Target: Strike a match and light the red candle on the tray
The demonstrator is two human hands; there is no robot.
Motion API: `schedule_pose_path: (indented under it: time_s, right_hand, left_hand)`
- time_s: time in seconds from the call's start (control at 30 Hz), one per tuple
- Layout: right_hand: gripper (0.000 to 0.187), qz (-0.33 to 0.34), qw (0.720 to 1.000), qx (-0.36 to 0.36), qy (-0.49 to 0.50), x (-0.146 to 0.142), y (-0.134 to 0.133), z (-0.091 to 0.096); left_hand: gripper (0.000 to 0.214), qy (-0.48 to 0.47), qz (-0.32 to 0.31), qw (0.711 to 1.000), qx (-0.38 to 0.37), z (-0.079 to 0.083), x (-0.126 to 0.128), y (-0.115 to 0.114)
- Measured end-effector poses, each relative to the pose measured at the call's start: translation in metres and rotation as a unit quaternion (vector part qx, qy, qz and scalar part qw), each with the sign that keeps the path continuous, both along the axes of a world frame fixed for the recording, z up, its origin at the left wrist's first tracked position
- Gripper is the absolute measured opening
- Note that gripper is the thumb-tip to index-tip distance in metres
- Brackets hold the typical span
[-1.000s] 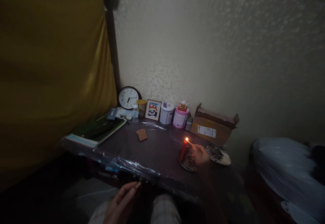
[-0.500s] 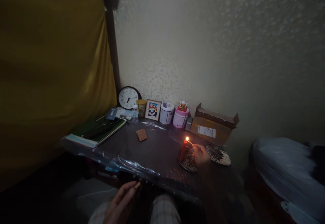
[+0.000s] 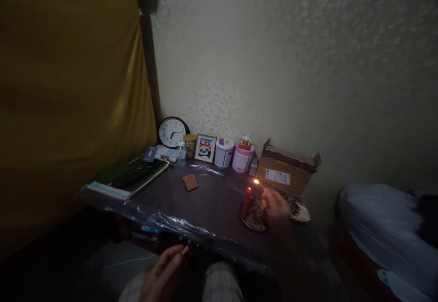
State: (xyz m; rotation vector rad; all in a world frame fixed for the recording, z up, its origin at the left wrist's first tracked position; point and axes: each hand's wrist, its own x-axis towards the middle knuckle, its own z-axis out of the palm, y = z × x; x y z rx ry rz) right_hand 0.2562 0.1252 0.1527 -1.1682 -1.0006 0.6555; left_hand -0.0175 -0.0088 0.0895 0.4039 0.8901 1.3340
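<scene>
My right hand (image 3: 275, 205) pinches a burning match (image 3: 261, 184), its flame up and to the right of a red candle (image 3: 247, 202). The candle stands upright on a round metal plate (image 3: 256, 229) strewn with dark and light bits. A small glow shows at its wick. Low in front of the table edge, my left hand (image 3: 166, 265) is closed on a small tan block (image 3: 185, 250), only its end visible. Partly behind my right hand lies a heap of matchsticks (image 3: 301, 211), some with dark heads.
On the dark plastic-covered table (image 3: 205, 210) lies a brown card piece (image 3: 190, 182). Along the wall stand a clock (image 3: 173, 132), a panda picture frame (image 3: 205, 148), two tins (image 3: 224, 153) and a cardboard box (image 3: 285, 167). A green book (image 3: 132, 179) lies left.
My right hand has moved slightly right and the match flame has come away from the candle's tip, where a small glow now shows. My left hand stays in place.
</scene>
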Motion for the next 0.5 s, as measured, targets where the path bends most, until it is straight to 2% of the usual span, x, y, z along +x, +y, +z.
schedule_pose_path:
  time_s: [0.1,0.23,0.37,0.5]
  right_hand:
    - [0.035,0.069,0.997,0.031,0.022,-0.004,-0.01,0.017]
    - [0.038,0.164,0.985,0.002,-0.057,-0.026,-0.016,0.012]
    - [0.029,0.16,0.984,-0.001,-0.072,-0.046,-0.021,0.004]
    - [0.035,0.198,0.98,0.019,-0.024,-0.056,-0.03,0.007]
  left_hand:
    - [0.032,0.001,0.009,1.0,-0.002,0.003,0.002,-0.002]
    - [0.027,0.02,0.037,0.999,0.02,0.014,0.006,-0.008]
    - [0.028,0.028,0.019,0.999,-0.005,0.017,0.006,-0.009]
    - [0.026,0.037,0.031,0.999,0.016,0.016,0.006,-0.01]
